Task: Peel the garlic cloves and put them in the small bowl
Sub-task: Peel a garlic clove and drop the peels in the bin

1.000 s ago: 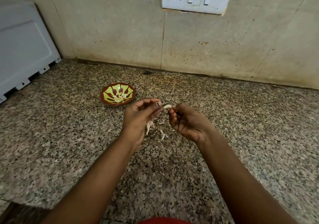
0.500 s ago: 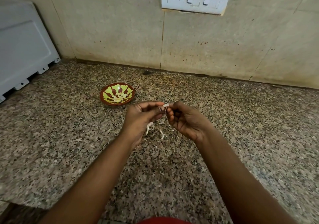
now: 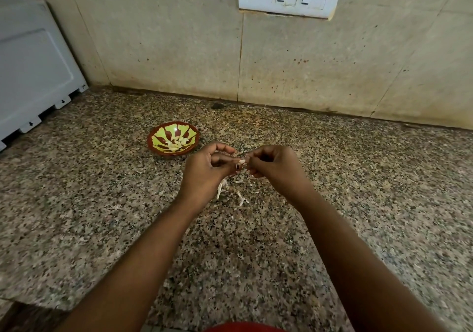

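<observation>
The left hand (image 3: 204,175) and right hand (image 3: 275,169) pinch one garlic clove (image 3: 244,164) between their fingertips.

Granite counter (image 3: 358,203): bowl (image 3: 156,144), probably peels (image 3: 242,200).

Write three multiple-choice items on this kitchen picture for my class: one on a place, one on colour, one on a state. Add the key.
1. Where does the small bowl stand?
A. on the counter, left of the hands
B. under the switchboard, on the wall
C. between the forearms

2. The bowl's rim is
A. blue
B. reddish brown
C. white

3. The hands are
A. flat on the counter
B. both pinching a garlic clove
C. inside the bowl

Key: 1 A, it sits on the counter left of the left hand; 2 B, rim colour shows; 3 B, right hand meets the left at the clove.
</observation>
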